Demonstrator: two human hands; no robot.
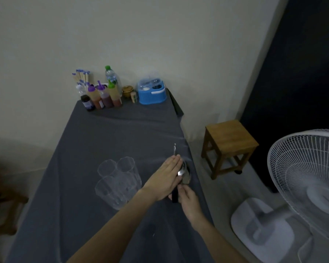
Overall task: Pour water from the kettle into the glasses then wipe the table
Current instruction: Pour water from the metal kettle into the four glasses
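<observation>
Three clear glasses (118, 179) stand bunched together on the grey tablecloth (106, 133). To their right sits a shiny metal kettle (184, 170) with a thin spout pointing away and a black handle toward me. My left hand (163, 179) lies flat with straight fingers over the kettle's top, hiding most of its body. Below it, my right hand (188, 202) grips the black handle (175, 195). No cloth for wiping shows in view.
Sauce bottles (103, 97), a water bottle (110, 76), chopsticks, a small jar and a blue caddy (152, 93) line the far end by the wall. A wooden stool (228, 145) and a white standing fan (304, 177) stand right of the table.
</observation>
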